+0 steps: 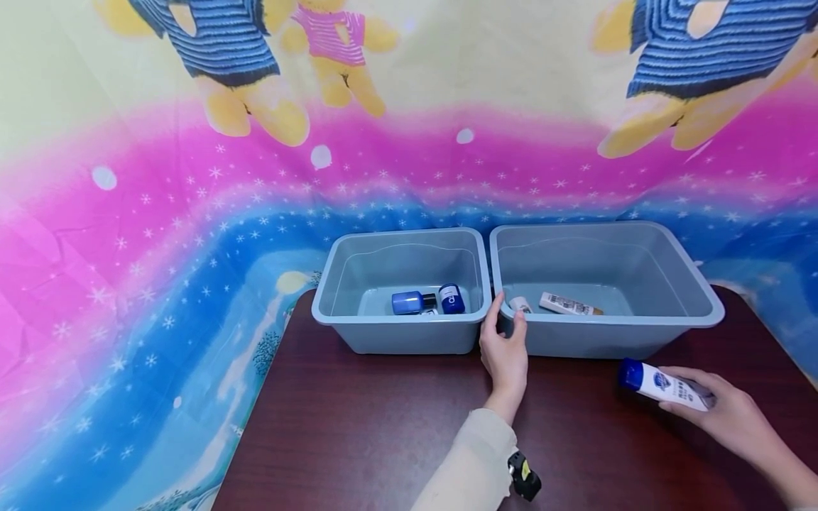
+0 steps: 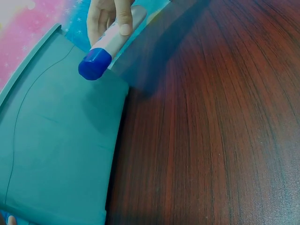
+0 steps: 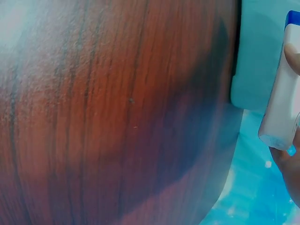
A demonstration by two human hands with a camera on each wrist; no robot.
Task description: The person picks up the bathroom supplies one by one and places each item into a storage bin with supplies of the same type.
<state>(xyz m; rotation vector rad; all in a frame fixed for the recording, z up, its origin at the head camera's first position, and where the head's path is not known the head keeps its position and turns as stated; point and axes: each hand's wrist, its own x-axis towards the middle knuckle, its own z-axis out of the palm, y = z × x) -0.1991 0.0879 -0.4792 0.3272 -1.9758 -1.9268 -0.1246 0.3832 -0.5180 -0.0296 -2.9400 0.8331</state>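
My right hand (image 1: pixel 728 411) grips a white bottle (image 1: pixel 667 387) with a blue cap and a blue-and-black printed label. The bottle lies tilted in front of the right bin (image 1: pixel 588 339), its cap pointing left. In the left wrist view, fingers and thumb wrap the white body behind the blue cap (image 2: pixel 95 63). The right wrist view catches the bottle's base end (image 3: pixel 279 110) at its right edge. My left hand (image 1: pixel 505 358) touches the right bin's near left corner, with extended fingers at the rim. Inside that bin lie a white tube (image 1: pixel 567 304) and a small white item (image 1: pixel 520 304).
Close beside it on the left stands a second grey bin (image 1: pixel 409 337), holding a blue bottle (image 1: pixel 407 303) with a black cap and a dark blue container (image 1: pixel 451 299). Both bins sit on a dark wood table (image 1: pixel 358 433) against a patterned cloth (image 1: pixel 383 163).
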